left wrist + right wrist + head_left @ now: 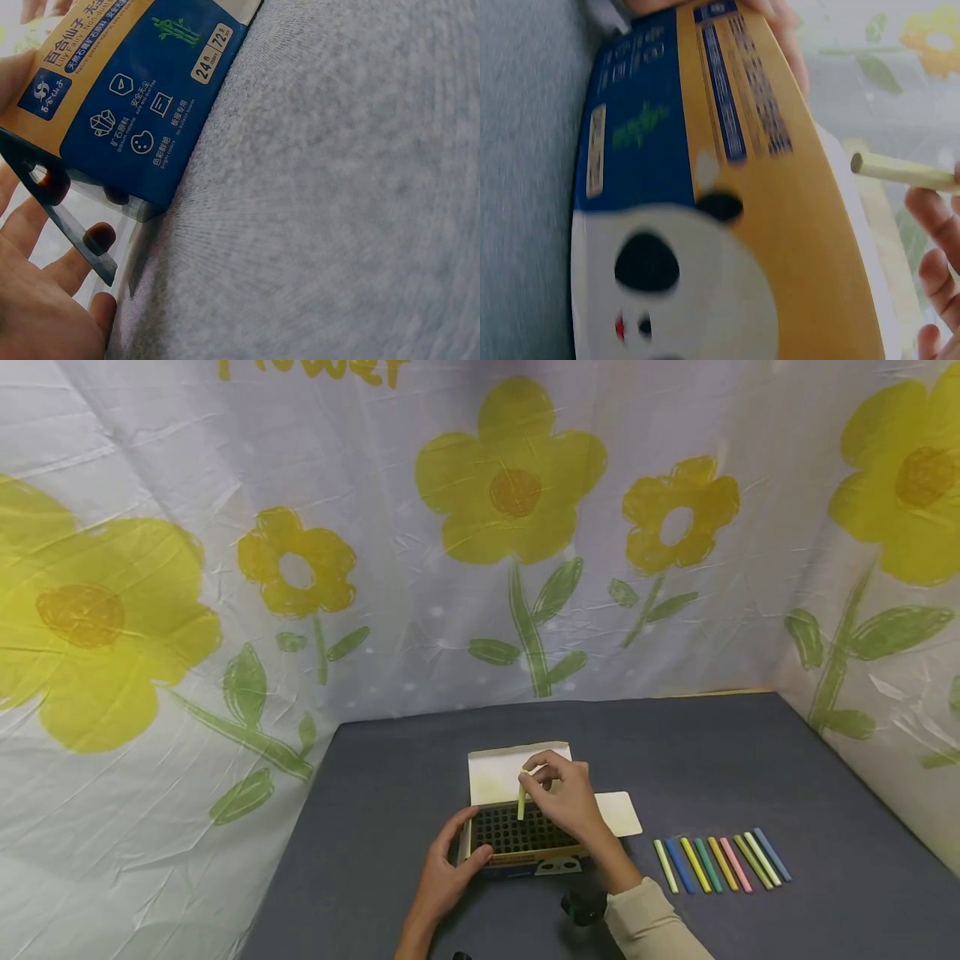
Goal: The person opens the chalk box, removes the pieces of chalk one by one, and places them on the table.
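An opened chalk box [517, 858] sits on the table, its black insert [504, 832] full of small holes facing up. My left hand [448, 870] holds the box's left end, thumb at the front edge and fingers round the side. Between thumb and fingers of my right hand [566, 793] is a pale yellow chalk stick [521, 802], upright over the insert. In the right wrist view the chalk [900, 171] stands apart from the box's panda-printed front [697, 277]. Printed lettering and bamboo show on the box [135, 97] in the left wrist view.
Right of the box lies a row of several coloured chalk sticks [722, 863]. The lid [495, 774] is folded back, and a white side flap [618, 814] sticks out right. A small black object [583, 907] is by the right wrist. Flower-printed cloth [390, 568] surrounds the table.
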### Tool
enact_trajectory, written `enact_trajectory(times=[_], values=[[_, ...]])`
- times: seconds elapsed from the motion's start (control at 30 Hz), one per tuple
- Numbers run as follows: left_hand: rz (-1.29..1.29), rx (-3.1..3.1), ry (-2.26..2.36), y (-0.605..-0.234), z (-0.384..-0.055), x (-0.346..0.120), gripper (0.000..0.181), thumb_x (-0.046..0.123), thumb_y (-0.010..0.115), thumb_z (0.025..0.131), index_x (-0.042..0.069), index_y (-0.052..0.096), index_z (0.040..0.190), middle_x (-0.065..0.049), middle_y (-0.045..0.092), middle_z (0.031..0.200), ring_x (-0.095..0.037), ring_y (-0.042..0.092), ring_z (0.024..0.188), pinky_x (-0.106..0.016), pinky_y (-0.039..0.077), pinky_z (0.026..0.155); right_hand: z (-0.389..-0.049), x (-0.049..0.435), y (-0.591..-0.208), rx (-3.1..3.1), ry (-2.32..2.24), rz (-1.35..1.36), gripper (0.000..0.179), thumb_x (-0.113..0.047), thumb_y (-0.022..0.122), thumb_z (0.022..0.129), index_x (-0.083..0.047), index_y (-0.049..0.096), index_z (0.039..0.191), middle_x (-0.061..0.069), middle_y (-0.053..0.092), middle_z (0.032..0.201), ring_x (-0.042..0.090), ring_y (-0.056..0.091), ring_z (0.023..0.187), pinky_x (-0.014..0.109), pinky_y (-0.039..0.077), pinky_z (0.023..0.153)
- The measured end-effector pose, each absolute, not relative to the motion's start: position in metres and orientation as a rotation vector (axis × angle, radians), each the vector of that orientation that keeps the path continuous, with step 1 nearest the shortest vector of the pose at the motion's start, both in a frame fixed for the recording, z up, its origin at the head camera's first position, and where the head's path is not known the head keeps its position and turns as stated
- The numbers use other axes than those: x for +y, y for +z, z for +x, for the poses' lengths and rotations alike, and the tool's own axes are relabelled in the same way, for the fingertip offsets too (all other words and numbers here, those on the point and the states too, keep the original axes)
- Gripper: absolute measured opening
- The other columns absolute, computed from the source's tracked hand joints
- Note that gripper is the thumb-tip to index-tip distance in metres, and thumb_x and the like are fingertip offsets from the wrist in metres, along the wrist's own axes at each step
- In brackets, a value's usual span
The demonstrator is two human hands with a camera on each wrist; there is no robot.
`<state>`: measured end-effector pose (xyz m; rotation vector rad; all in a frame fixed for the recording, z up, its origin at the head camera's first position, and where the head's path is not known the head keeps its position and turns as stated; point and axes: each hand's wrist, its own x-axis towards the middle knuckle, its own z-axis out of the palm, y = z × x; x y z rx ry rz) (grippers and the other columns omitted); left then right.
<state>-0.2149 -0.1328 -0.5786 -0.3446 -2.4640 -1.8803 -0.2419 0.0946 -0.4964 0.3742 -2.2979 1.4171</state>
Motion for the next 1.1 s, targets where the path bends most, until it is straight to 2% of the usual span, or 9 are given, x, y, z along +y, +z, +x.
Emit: enact_trajectory(times=[0.13,0.2,0.3,0.37,0.47,0.57,0.77,0.97,1.1], values=[[-0.351,-2.464,-1.889,-0.579,-0.215,-0.133,0.056,0.031,0.077,0.092,0.034,0.055,0.144,-0.003,0.050,0.155,-0.039,0.037,0.150,-0.073,0.028,0.115,-0.241,0.110,-0.499,-2.324,1.450,0.394,0.008,-0.016,0.074,0.094,-0.016,0.071,0.101,0.003,0.075,0.070,0.006,0.059,0.062,0.050,0.041,0.095],[-0.357,-2.466,-1.889,-0.579,-0.215,-0.134,0.056,0.031,0.077,0.092,0.034,0.055,0.144,-0.003,0.049,0.156,-0.040,0.037,0.150,-0.073,0.029,0.115,-0.241,0.119,-0.501,-2.326,1.468,0.397,0.008,-0.016,0.074,0.094,-0.016,0.071,0.101,0.004,0.075,0.070,0.007,0.060,0.062,0.057,0.041,0.105],[-0.366,-2.465,-1.891,-0.580,-0.215,-0.134,0.057,0.030,0.076,0.093,0.034,0.054,0.145,-0.003,0.049,0.156,-0.040,0.036,0.150,-0.073,0.029,0.114,-0.240,0.131,-0.502,-2.332,1.488,0.411,0.008,-0.018,0.074,0.095,-0.016,0.072,0.102,0.005,0.075,0.070,0.008,0.060,0.060,0.051,0.049,0.093],[-0.371,-2.464,-1.892,-0.580,-0.215,-0.134,0.057,0.031,0.076,0.093,0.033,0.054,0.145,-0.004,0.048,0.157,-0.041,0.036,0.150,-0.074,0.029,0.114,-0.238,0.139,-0.501,-2.332,1.503,0.428,0.008,-0.017,0.074,0.095,-0.015,0.072,0.102,0.006,0.075,0.071,0.010,0.061,0.060,0.050,0.049,0.094],[-0.373,-2.461,-1.896,-0.580,-0.215,-0.134,0.056,0.031,0.076,0.093,0.034,0.054,0.145,-0.004,0.048,0.157,-0.041,0.036,0.150,-0.074,0.029,0.113,-0.233,0.153,-0.501,-2.337,1.520,0.427,0.008,-0.016,0.073,0.095,-0.015,0.072,0.103,0.005,0.076,0.074,0.014,0.063,0.063,0.038,0.048,0.074],[-0.373,-2.462,-1.895,-0.581,-0.215,-0.134,0.056,0.032,0.076,0.093,0.035,0.054,0.145,-0.004,0.048,0.157,-0.041,0.036,0.150,-0.074,0.029,0.114,-0.229,0.168,-0.501,-2.340,1.526,0.400,0.010,-0.015,0.073,0.095,-0.013,0.072,0.105,0.005,0.077,0.078,0.017,0.067,0.069,0.038,0.048,0.075],[-0.376,-2.464,-1.885,-0.580,-0.215,-0.134,0.057,0.033,0.076,0.092,0.036,0.054,0.145,-0.003,0.048,0.157,-0.040,0.036,0.150,-0.074,0.029,0.114,-0.222,0.201,-0.501,-2.373,1.491,0.307,0.011,-0.016,0.072,0.096,-0.010,0.072,0.106,0.006,0.076,0.080,0.017,0.066,0.071,0.030,0.047,0.061],[-0.371,-2.463,-1.877,-0.579,-0.214,-0.133,0.056,0.031,0.077,0.092,0.036,0.055,0.144,-0.004,0.048,0.156,-0.040,0.036,0.150,-0.073,0.029,0.114,-0.208,0.239,-0.500,-2.411,1.382,0.178,0.013,-0.018,0.072,0.097,-0.010,0.073,0.107,0.005,0.075,0.077,0.021,0.063,0.071,0.029,0.044,0.063],[-0.373,-2.464,-1.869,-0.579,-0.214,-0.133,0.056,0.030,0.077,0.092,0.036,0.055,0.143,-0.005,0.049,0.156,-0.041,0.037,0.149,-0.073,0.030,0.114,-0.199,0.269,-0.504,-2.438,1.294,0.091,0.013,-0.019,0.072,0.097,-0.010,0.073,0.106,0.004,0.073,0.074,0.017,0.060,0.068,0.026,0.043,0.061]])
